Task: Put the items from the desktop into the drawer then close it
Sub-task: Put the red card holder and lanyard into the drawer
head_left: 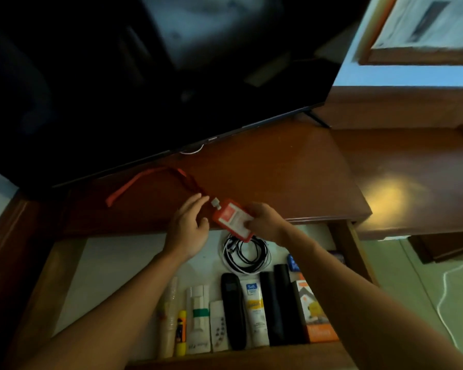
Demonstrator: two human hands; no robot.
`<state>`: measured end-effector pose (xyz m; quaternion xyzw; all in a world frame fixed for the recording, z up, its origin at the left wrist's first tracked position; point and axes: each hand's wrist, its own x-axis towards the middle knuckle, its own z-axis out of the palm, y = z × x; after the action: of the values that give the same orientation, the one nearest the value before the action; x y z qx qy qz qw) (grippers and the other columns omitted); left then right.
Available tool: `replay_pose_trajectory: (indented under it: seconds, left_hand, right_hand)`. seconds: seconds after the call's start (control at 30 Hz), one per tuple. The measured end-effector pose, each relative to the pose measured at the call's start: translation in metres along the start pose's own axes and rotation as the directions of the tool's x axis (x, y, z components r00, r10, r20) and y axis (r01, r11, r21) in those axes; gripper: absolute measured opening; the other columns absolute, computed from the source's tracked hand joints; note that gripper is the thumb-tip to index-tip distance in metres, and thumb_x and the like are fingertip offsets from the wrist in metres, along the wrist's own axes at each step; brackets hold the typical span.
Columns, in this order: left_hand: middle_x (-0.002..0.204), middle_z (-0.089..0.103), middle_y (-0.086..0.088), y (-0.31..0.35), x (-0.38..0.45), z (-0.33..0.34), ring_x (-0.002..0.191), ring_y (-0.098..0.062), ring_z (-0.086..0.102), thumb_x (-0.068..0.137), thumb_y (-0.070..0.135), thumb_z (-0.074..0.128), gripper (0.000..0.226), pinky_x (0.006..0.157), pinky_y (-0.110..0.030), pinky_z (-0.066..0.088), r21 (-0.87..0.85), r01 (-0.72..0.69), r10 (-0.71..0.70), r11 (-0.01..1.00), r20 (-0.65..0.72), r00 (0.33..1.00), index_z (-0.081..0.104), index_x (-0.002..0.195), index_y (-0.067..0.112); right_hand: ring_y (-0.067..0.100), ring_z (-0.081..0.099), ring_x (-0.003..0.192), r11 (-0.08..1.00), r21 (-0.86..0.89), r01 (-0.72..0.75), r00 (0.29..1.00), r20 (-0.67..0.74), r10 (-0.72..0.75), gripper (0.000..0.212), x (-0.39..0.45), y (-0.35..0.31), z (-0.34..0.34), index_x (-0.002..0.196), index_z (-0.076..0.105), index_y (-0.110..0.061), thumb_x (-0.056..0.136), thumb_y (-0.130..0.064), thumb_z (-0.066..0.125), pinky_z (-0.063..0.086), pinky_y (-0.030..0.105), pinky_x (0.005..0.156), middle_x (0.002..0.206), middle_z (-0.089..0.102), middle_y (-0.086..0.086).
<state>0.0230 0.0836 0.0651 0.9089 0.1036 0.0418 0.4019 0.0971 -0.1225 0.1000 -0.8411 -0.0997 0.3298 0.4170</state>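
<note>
A red card holder (230, 218) lies at the front edge of the wooden desktop (278, 177), and its red lanyard (150, 180) trails back and left across the wood. My right hand (265, 222) grips the holder from the right side. My left hand (190, 225) hovers just left of it with fingers relaxed, fingertips near the lanyard clip. Below both hands the drawer (72, 276) stands open, holding coiled cables (246, 253), black remotes (233, 311), a white tube (254, 311), an orange box (316, 316) and other small items in a row.
A large dark television (145, 76) stands on the desktop just behind the lanyard. A framed picture (422, 30) hangs on the wall at upper right. The left part of the drawer's white floor (112, 263) is bare. A white cord (447, 303) lies on the floor, right.
</note>
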Motion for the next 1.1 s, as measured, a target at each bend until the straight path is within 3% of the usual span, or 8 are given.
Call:
replay_pose_trajectory:
  seconds: [0.17, 0.27, 0.5, 0.67, 0.77, 0.83, 0.97, 1.1]
  left_hand:
    - [0.148, 0.05, 0.002, 0.014, -0.025, -0.011, 0.139, -0.016, 0.04, 0.094, 0.001, 0.049, 0.057, 0.118, -0.045, 0.032, -0.151, -0.055, 0.081, 0.987, 0.171, 0.982, 0.056, 0.138, 0.036]
    - [0.102, 0.07, 0.0, 0.044, -0.044, -0.019, 0.093, 0.002, 0.066, 0.101, 0.008, 0.052, 0.025, 0.086, -0.024, 0.052, -0.503, 0.074, 0.043, 0.861, 0.218, 0.975, 0.07, 0.103, 0.025]
    - [0.063, 0.052, -0.001, 0.069, -0.058, -0.027, 0.055, -0.018, 0.053, 0.106, 0.027, 0.047, 0.028, 0.054, -0.03, 0.05, -0.516, 0.103, -0.051, 0.85, 0.114, 0.992, 0.065, 0.095, 0.008]
    - [0.064, 0.05, -0.001, 0.068, -0.053, -0.044, 0.053, -0.018, 0.042, 0.104, 0.03, 0.049, 0.03, 0.052, -0.033, 0.032, -0.239, -0.092, 0.125, 0.967, 0.126, 0.984, 0.066, 0.09, 0.011]
    - [0.08, 0.066, 0.003, 0.074, -0.049, -0.056, 0.065, -0.019, 0.059, 0.102, 0.035, 0.052, 0.024, 0.058, -0.036, 0.046, 0.079, -0.268, 0.254, 0.96, 0.149, 0.956, 0.072, 0.1, 0.023]
    - [0.09, 0.064, 0.007, 0.083, -0.043, -0.062, 0.078, -0.015, 0.059, 0.1, 0.039, 0.054, 0.023, 0.068, -0.038, 0.05, 0.268, -0.36, 0.322, 0.894, 0.177, 0.93, 0.072, 0.105, 0.025]
    - [0.095, 0.061, 0.011, 0.092, -0.028, -0.071, 0.089, -0.01, 0.057, 0.098, 0.038, 0.059, 0.02, 0.075, -0.032, 0.046, 0.282, -0.348, 0.308, 0.894, 0.177, 0.935, 0.074, 0.104, 0.027]
    - [0.087, 0.071, 0.0, 0.093, -0.031, -0.06, 0.071, -0.005, 0.068, 0.097, 0.027, 0.063, 0.016, 0.057, -0.017, 0.049, -0.23, 0.022, 0.021, 0.973, 0.183, 0.983, 0.074, 0.101, 0.017]
  right_hand:
    - [0.02, 0.069, 0.08, 0.892, 0.449, -0.048, 0.987, 0.157, -0.026, 0.042, -0.049, 0.012, 0.012, 0.129, 0.06, -0.016, 0.091, 0.0, 0.054, 0.046, 0.032, 0.064, 0.104, 0.069, 0.015]
    - [0.02, 0.061, 0.077, 0.768, 0.638, -0.055, 0.973, 0.209, -0.103, 0.043, -0.07, 0.004, 0.014, 0.134, 0.057, -0.011, 0.092, -0.002, 0.051, 0.041, 0.03, 0.065, 0.094, 0.066, 0.01]
    - [0.028, 0.07, 0.088, 0.621, 0.77, 0.145, 0.989, -0.117, -0.086, 0.033, -0.077, -0.034, 0.015, 0.123, 0.057, -0.002, 0.09, -0.001, 0.064, 0.056, 0.035, 0.071, 0.112, 0.068, 0.021]
    - [0.014, 0.071, 0.088, 0.92, 0.121, 0.372, 0.81, -0.526, -0.259, 0.021, -0.078, -0.053, 0.008, 0.11, 0.059, -0.014, 0.092, -0.007, 0.065, 0.06, 0.026, 0.069, 0.104, 0.068, 0.0]
    - [0.012, 0.062, 0.094, 0.767, -0.538, 0.349, 0.714, -0.378, -0.59, 0.026, -0.074, -0.049, -0.002, 0.111, 0.059, -0.018, 0.088, -0.021, 0.071, 0.057, 0.032, 0.08, 0.103, 0.064, -0.006]
    - [0.012, 0.055, 0.096, 0.625, -0.721, 0.298, 0.739, -0.24, -0.629, 0.028, -0.075, -0.046, -0.007, 0.111, 0.06, -0.024, 0.086, -0.024, 0.072, 0.052, 0.035, 0.085, 0.102, 0.06, -0.01]
    - [0.015, 0.062, 0.1, 0.889, -0.338, 0.31, 0.929, -0.092, -0.359, 0.029, -0.085, -0.048, -0.014, 0.107, 0.061, -0.021, 0.092, 0.002, 0.05, 0.056, 0.029, 0.077, 0.105, 0.062, -0.004]
    - [0.025, 0.065, 0.103, 0.969, 0.146, 0.199, 0.973, 0.089, -0.214, 0.026, -0.09, -0.041, -0.028, 0.112, 0.063, -0.011, 0.093, 0.004, 0.052, 0.056, 0.03, 0.075, 0.11, 0.064, 0.01]
